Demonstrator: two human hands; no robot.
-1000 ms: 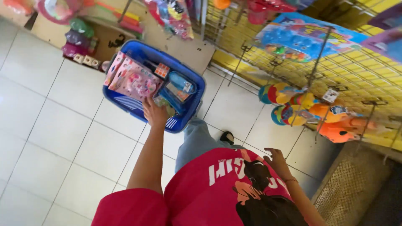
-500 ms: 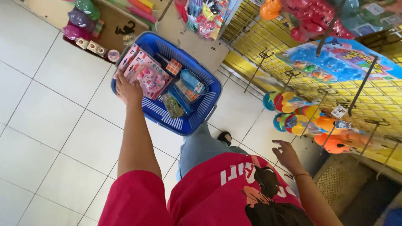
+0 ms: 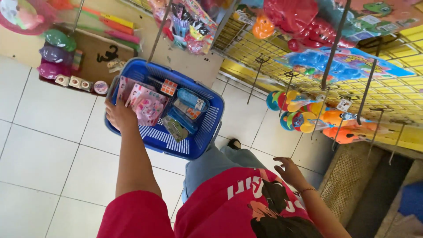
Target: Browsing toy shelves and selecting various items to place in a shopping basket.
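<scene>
Left hand [image 3: 118,115] clasped around blue basket [image 3: 207,128] at its near-left rim; right hand [image 3: 288,171] loose, fingers spread, empty. Best kept level, packets [image 3: 147,108] settled.

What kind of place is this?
Most likely a toy shop. Bright plastic toys hang from hooks on a yellow wire rack, and the left hand holds a blue basket filled with small packaged items.
</scene>
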